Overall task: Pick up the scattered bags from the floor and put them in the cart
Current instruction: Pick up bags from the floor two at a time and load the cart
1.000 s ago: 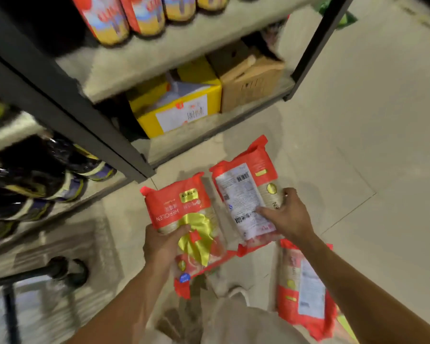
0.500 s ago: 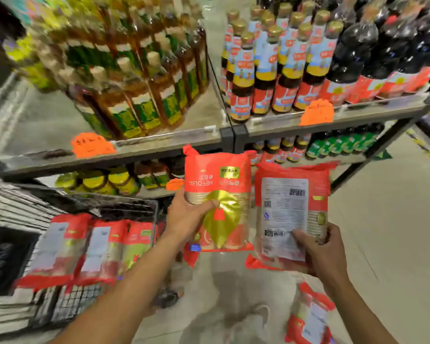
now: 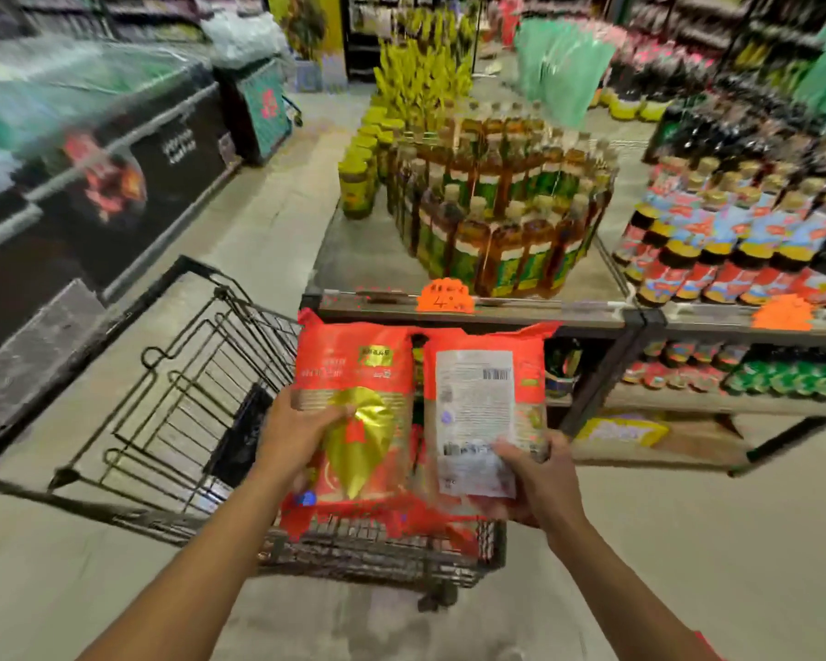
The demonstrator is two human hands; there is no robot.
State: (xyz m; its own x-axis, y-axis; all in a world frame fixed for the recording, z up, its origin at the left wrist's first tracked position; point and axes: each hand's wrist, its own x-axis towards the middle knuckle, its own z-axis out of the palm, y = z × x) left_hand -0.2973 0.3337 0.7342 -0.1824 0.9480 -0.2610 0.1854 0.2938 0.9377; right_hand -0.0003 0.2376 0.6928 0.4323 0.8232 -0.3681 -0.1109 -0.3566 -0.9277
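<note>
- Your left grip [image 3: 300, 436] is curled round the left edge of a red bag [image 3: 354, 364], thumb across its printed front, at about mid-height.
- Your right grip [image 3: 541, 486] pinches the lower right corner of a second red bag [image 3: 480, 388], thumb on its white label.
- Both bags stand upright, long axis vertical and top seams up. They are side by side with their inner edges touching or nearly so.
- The left bag faces you with its front, which has a gold leaf shape and a green-yellow badge. The right bag shows its back, with small print and a barcode at the top right.
- Both hang over the near end of the cart [image 3: 187, 374], their lower edges at its rim. More red packaging shows there, too blurred to tell whether it is a separate bag.
- The cart is dark wire mesh with open grid walls and runs away to your left.
- Straight behind the bags stands a metal shelf [image 3: 363, 260] with a grey board top. It carries amber bottles [image 3: 497, 221] with green labels, packed in a rounded block.
- An orange star-shaped price tag [image 3: 444, 298] sits on the shelf edge just above the bags.
- To the right are dark bottles [image 3: 735, 245] with red and blue labels.
- A long dark chest freezer [image 3: 115, 183] lines the aisle on the left.
- The bags look glossy and crinkled, and the floor [image 3: 687, 541] is pale and smooth.
</note>
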